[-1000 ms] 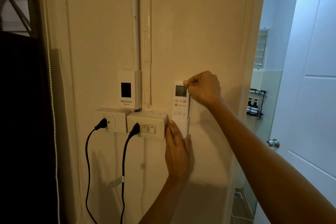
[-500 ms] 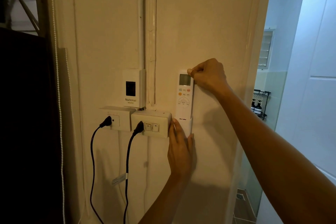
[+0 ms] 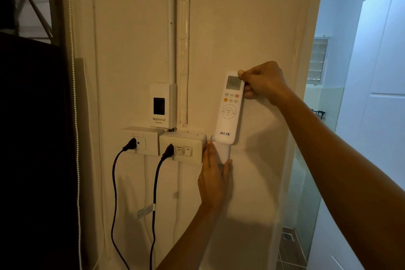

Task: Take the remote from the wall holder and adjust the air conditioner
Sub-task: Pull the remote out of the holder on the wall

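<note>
A white remote (image 3: 230,109) with a grey screen, coloured buttons and blue "AUX" lettering hangs upright against the cream wall, its lower end just above the white wall holder (image 3: 223,151). My right hand (image 3: 260,82) pinches the remote's top right corner between thumb and fingers. My left hand (image 3: 213,180) lies flat against the wall holder from below and the left, fingers pointing up and covering part of it.
A switch box (image 3: 183,146) and a socket box (image 3: 143,141), each with a black plug and cable, sit left of the holder. A "National" breaker (image 3: 162,106) is above them. A doorway to a tiled room (image 3: 324,116) opens on the right.
My right hand has drawn the remote upward, so its whole body with the lettering now shows above the holder. My left hand has stayed on the holder.
</note>
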Available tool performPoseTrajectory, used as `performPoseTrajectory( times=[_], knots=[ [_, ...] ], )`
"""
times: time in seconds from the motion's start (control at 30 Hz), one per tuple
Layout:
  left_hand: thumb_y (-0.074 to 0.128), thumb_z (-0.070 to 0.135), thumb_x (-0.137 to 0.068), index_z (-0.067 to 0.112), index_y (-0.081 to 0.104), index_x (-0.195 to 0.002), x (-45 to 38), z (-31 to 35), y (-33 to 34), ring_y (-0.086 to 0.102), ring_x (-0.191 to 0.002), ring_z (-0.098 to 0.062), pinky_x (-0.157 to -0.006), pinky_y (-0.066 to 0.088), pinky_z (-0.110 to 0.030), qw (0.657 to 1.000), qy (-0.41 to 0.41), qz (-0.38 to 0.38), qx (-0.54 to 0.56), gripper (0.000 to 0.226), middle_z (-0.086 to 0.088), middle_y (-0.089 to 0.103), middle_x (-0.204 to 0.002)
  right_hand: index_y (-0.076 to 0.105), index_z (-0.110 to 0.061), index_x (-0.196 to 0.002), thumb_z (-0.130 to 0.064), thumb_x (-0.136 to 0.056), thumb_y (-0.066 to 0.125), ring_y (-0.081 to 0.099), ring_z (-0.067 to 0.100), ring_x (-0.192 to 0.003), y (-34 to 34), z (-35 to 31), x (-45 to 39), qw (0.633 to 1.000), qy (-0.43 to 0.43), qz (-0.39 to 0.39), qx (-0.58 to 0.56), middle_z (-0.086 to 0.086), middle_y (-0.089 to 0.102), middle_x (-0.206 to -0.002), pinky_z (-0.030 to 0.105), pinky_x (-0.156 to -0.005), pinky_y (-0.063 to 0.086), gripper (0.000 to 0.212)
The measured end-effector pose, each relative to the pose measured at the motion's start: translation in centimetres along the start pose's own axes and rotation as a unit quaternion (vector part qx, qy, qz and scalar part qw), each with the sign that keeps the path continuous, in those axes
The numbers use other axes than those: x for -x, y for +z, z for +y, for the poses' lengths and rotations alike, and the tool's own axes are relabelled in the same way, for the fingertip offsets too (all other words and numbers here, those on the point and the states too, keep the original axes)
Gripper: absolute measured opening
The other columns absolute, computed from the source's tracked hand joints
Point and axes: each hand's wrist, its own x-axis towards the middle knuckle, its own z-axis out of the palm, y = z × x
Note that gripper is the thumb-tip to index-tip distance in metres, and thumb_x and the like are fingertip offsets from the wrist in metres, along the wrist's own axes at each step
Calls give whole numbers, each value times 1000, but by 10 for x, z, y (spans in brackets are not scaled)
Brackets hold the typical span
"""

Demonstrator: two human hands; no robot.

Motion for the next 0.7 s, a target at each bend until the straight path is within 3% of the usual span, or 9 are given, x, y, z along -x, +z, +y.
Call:
performPoseTrajectory(
  times=[0.17,0.33,0.47,0.6,0.7],
  knots=[
    [59,27,-86,15,22,-141,0,0,-9,30,-137,-26,-96,47,-40,999,2,-24,25,68,-7,33,-148,70,-4,-81,-32,-81,66,73,26,-67,-2,9,14,1000,19,-23,3,13,73,-75,39,-69,62,28],
    [51,23,-90,18,33,-137,1,-5,-27,38,-131,-14,-107,40,-39,993,12,-66,93,50,-1,40,-144,72,-6,-77,-34,-81,65,71,29,-70,0,26,31,999,15,-37,33,12,73,-73,45,-73,60,29],
    [52,15,-90,15,52,-121,-1,-5,-43,49,-112,3,-97,48,-29,987,20,-70,146,31,12,52,-123,71,-14,-71,-36,-80,65,67,24,-66,4,37,44,997,31,-55,40,10,73,-71,47,-74,59,25],
    [45,18,-93,13,57,-115,-7,9,-61,57,-92,-2,-68,46,2,978,-6,-106,180,25,9,58,-105,70,-20,-67,-40,-79,65,70,26,-70,10,43,56,996,40,-72,35,7,74,-70,48,-74,59,24],
    [40,23,-95,11,61,-104,-10,17,-71,63,-82,-9,-57,48,-3,966,-42,-118,224,26,2,64,-95,70,-22,-66,-41,-78,65,65,19,-62,13,44,62,996,40,-80,23,1,72,-64,45,-74,59,23]
  ],
)
